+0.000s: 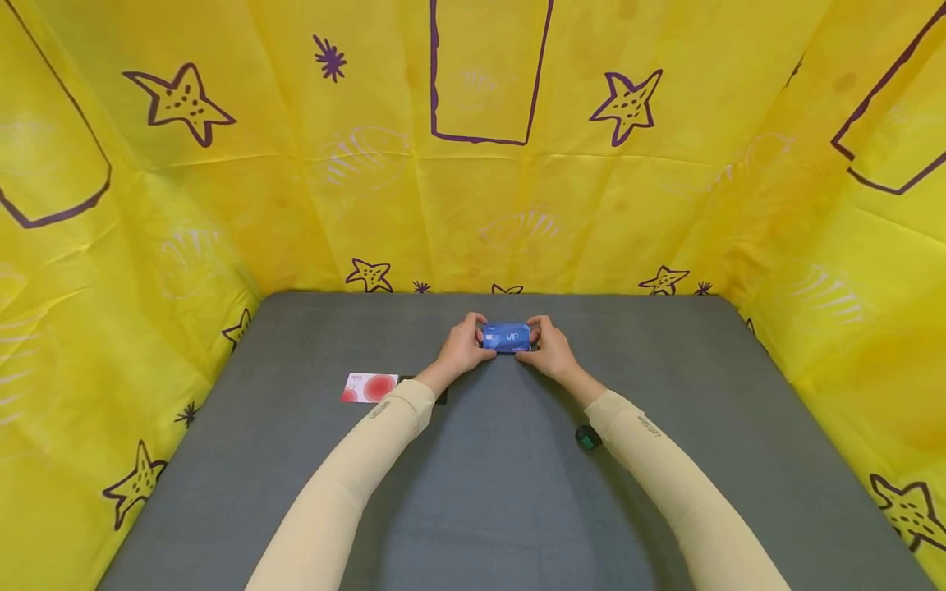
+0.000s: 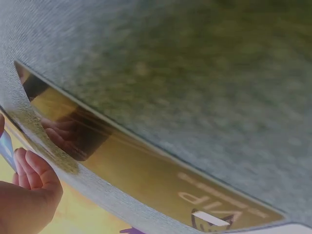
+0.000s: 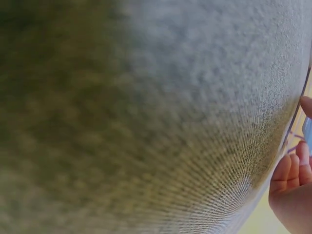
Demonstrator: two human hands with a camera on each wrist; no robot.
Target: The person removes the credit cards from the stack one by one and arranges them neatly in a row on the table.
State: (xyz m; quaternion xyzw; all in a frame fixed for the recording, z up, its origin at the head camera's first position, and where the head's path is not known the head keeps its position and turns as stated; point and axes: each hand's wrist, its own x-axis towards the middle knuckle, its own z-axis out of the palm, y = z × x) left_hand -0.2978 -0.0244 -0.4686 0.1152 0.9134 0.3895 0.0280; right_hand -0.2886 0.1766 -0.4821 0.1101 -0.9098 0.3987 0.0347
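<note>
A blue card marked VIP [image 1: 507,337] is held up near the back of the table, its printed face toward the head camera. My left hand [image 1: 461,347] pinches its left side, thumb at the lower corner. At the opposite side my right hand [image 1: 553,353] grips it the same way. Only a sliver of the card [image 2: 7,148] shows beside the left hand [image 2: 29,195] in the left wrist view. The right wrist view catches the right hand [image 3: 292,190] at its edge, with a bit of the card [image 3: 307,131].
A white card with red circles [image 1: 369,387] lies on the grey table [image 1: 502,492], left of my left forearm. Beside it, partly under that forearm, is a glossy dark card [image 2: 146,170] with VIP lettering. A small black-and-green object [image 1: 587,437] sits by my right sleeve. Yellow patterned cloth [image 1: 473,213] surrounds the table.
</note>
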